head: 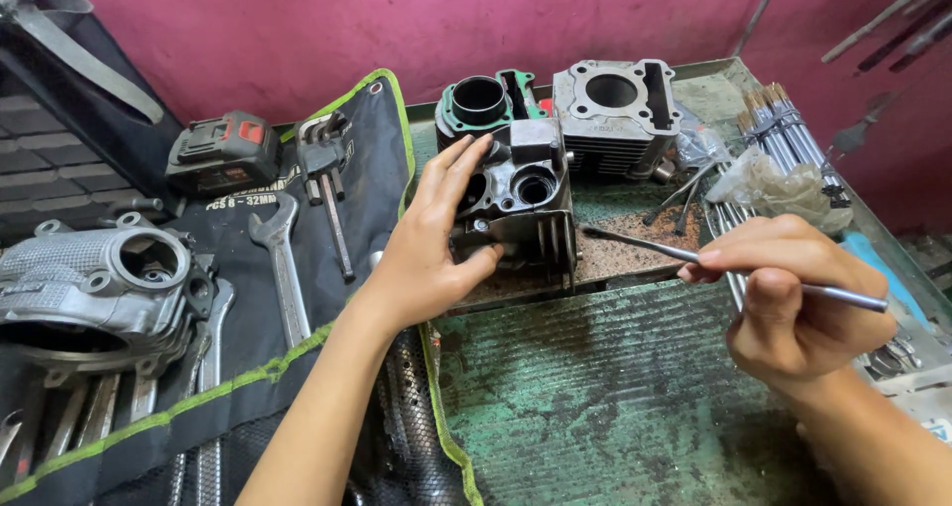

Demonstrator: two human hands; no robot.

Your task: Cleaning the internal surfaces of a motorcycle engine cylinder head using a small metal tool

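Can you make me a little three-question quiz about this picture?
1. True or false: the left hand rests on the dark cylinder head.
2. What does the right hand hold? A) wrench B) thin metal rod C) drill battery
3. Which colour is the gasket on the cylinder block behind the head?

Key: 1 true. 2 B, the thin metal rod. 3 green.
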